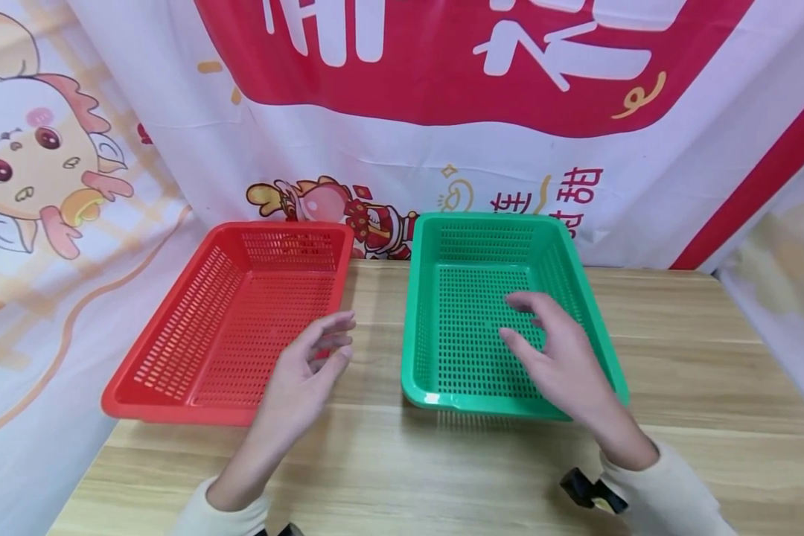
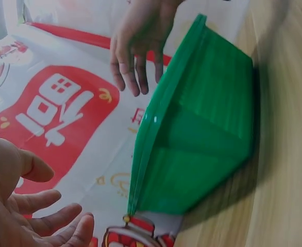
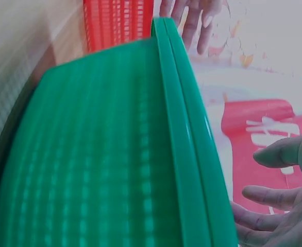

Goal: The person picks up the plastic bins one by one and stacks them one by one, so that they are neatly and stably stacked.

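Note:
A red plastic basket with slotted walls sits on the left of the table, its floor bare. To its right stands a green plastic basket, also with nothing inside. My left hand hovers over the red basket's right edge, fingers loosely bent, holding nothing. Over the right part of the green basket hangs my right hand, thumb and fingers spread apart with nothing between them. In the left wrist view the left hand appears beside the green basket. The right wrist view shows the right hand's spread fingers near the green rim.
Both baskets stand on a wood-grain table. A printed cloth with red and white patterns hangs right behind them, and another patterned cloth borders the left side. A black strap piece sits at the right cuff.

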### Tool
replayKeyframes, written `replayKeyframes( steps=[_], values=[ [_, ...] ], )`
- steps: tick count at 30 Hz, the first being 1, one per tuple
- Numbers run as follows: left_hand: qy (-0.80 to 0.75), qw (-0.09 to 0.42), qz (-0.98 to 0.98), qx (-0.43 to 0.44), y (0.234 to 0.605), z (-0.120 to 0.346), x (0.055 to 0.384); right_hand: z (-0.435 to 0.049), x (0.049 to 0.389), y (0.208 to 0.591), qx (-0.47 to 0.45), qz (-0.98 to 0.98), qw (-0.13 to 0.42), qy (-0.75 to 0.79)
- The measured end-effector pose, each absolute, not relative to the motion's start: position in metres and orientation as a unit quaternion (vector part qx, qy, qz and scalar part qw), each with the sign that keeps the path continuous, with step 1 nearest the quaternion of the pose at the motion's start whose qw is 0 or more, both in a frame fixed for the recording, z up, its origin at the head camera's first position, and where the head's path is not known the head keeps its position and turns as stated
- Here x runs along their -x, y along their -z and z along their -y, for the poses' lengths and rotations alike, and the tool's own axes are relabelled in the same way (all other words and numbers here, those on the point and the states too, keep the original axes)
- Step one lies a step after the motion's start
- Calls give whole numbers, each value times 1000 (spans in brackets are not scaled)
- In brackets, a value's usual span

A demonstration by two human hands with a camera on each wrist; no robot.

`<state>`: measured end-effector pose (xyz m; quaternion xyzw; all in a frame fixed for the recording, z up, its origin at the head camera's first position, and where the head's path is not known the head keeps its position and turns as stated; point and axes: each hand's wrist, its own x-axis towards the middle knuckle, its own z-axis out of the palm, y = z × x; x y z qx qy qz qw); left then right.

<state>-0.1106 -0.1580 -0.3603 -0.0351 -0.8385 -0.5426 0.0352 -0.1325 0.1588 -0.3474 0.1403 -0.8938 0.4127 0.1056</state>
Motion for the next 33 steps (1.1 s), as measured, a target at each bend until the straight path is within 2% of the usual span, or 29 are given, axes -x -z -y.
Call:
replayKeyframes(
  steps=[10,17,25,33],
  values=[
    [492,48,869,16,355,197,113,-108,143,348,-149,877,91,-448],
    [470,56,881,-3,351,235,124,-71,152,345,-136,860,44,-490],
    [406,44,912,-33,355,290,133,-30,158,350,-116,838,1,-533],
    [376,63,923,-43,360,335,144,-3,160,351,-114,799,-9,-590]
  ],
)
